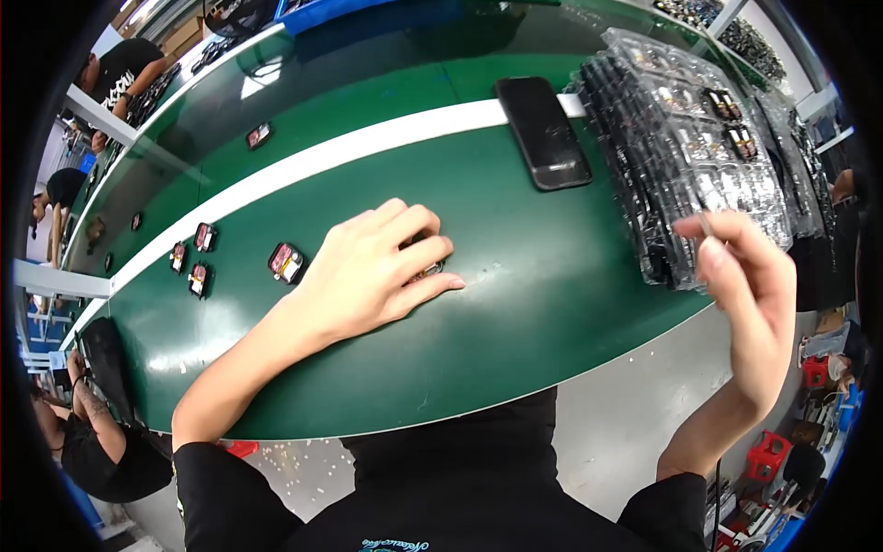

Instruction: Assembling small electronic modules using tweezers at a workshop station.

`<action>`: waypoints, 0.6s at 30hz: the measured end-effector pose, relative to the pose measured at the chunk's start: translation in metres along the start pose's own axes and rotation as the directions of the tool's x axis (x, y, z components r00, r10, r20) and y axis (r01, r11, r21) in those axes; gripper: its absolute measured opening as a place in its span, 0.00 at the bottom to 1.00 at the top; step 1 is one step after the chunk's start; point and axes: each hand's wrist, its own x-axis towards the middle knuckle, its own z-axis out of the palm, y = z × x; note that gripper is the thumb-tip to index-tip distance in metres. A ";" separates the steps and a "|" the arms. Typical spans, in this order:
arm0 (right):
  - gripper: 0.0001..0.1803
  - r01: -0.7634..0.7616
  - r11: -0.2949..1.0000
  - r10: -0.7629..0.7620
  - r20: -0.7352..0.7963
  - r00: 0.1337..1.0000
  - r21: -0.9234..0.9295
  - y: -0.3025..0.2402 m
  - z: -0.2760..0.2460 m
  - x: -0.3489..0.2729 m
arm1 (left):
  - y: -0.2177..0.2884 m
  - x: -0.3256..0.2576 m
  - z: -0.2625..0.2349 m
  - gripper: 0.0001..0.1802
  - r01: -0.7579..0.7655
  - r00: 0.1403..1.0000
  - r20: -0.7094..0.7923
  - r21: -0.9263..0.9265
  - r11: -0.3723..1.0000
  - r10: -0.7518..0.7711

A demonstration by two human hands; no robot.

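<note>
My left hand [377,267] rests on the green tabletop [515,313], its fingers curled over a small part [429,270]. Only a dark and gold edge of that part shows between fingers and thumb. Beside this hand lies a small black rectangular device [286,262] with a reddish and silver top. My right hand [750,294] is raised in front of a stack of clear plastic trays [671,147]. Thumb and index finger are pinched together there; a thin sliver shows at the tips, too small to name. A few small devices sit in the upper tray.
Several similar small devices [198,279] lie to the left, with another [259,135] beyond the white strip [368,131]. A black phone [543,133] lies across the strip beside the trays. Other people [120,442] work along the left side. Red stools [767,455] stand at lower right.
</note>
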 end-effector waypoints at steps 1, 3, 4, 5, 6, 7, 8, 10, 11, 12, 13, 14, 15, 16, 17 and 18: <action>0.11 0.041 0.999 -0.038 0.097 0.995 -0.028 0.009 0.009 -0.006 | -0.001 -0.002 -0.002 0.24 0.039 0.999 -0.003 -0.002 0.999 -0.039; 0.14 0.097 0.995 -0.087 0.256 0.963 -0.027 0.031 0.039 -0.010 | 0.002 -0.018 -0.010 0.31 0.104 0.994 -0.021 -0.005 0.995 -0.104; 0.14 0.080 0.997 -0.071 0.264 0.962 -0.021 0.041 0.053 -0.011 | 0.002 -0.022 -0.013 0.31 0.112 0.994 0.002 -0.010 0.994 -0.112; 0.13 0.064 0.998 -0.057 0.271 0.961 -0.017 0.052 0.067 -0.011 | 0.001 -0.026 -0.017 0.34 0.154 0.987 0.043 -0.042 0.987 -0.152; 0.13 0.106 0.994 -0.099 0.237 0.966 -0.017 0.063 0.079 -0.011 | 0.000 -0.030 -0.021 0.37 0.196 0.978 0.083 -0.070 0.978 -0.191; 0.13 0.093 0.996 -0.088 0.243 0.966 -0.009 0.068 0.089 -0.014 | -0.002 -0.034 -0.023 0.37 0.204 0.976 0.098 -0.073 0.976 -0.196; 0.12 0.061 0.997 -0.071 0.216 0.974 0.050 0.069 0.100 -0.017 | -0.003 -0.038 -0.025 0.38 0.216 0.972 0.117 -0.100 0.971 -0.204; 0.11 0.075 0.986 -0.100 0.167 0.981 0.148 0.074 0.115 -0.022 | -0.007 -0.043 -0.023 0.40 0.195 0.977 0.125 -0.175 0.965 -0.175; 0.11 0.065 0.987 -0.090 0.172 0.981 0.149 0.073 0.118 -0.022 | -0.011 -0.045 -0.020 0.40 0.202 0.975 0.132 -0.181 0.963 -0.179; 0.11 0.109 0.981 -0.138 0.187 0.973 0.158 0.071 0.120 -0.020 | -0.015 -0.048 -0.018 0.38 0.184 0.978 0.136 -0.202 0.962 -0.159; 0.10 0.154 0.974 -0.187 0.201 0.962 0.167 0.069 0.123 -0.018 | -0.017 -0.051 -0.016 0.37 0.167 0.981 0.137 -0.223 0.960 -0.138; 0.08 0.143 0.970 -0.178 0.173 0.969 0.198 0.068 0.130 -0.016 | -0.015 -0.053 -0.014 0.35 0.206 0.975 0.132 -0.247 0.947 -0.178; 0.08 0.133 0.971 -0.169 0.179 0.969 0.200 0.069 0.134 -0.014 | -0.014 -0.054 -0.012 0.35 0.213 0.973 0.140 -0.252 0.944 -0.183; 0.07 0.146 0.963 -0.191 0.196 0.962 0.225 0.071 0.139 -0.010 | -0.013 -0.055 -0.010 0.35 0.216 0.976 0.114 -0.345 0.914 -0.187; 0.05 0.158 0.955 -0.214 0.212 0.954 0.251 0.072 0.143 -0.007 | -0.011 -0.056 -0.007 0.35 0.214 0.977 0.088 -0.435 0.875 -0.195; 0.04 0.115 0.943 -0.192 0.230 0.954 0.312 0.074 0.147 -0.006 | -0.007 -0.056 -0.004 0.35 0.220 0.975 0.069 -0.455 0.863 -0.212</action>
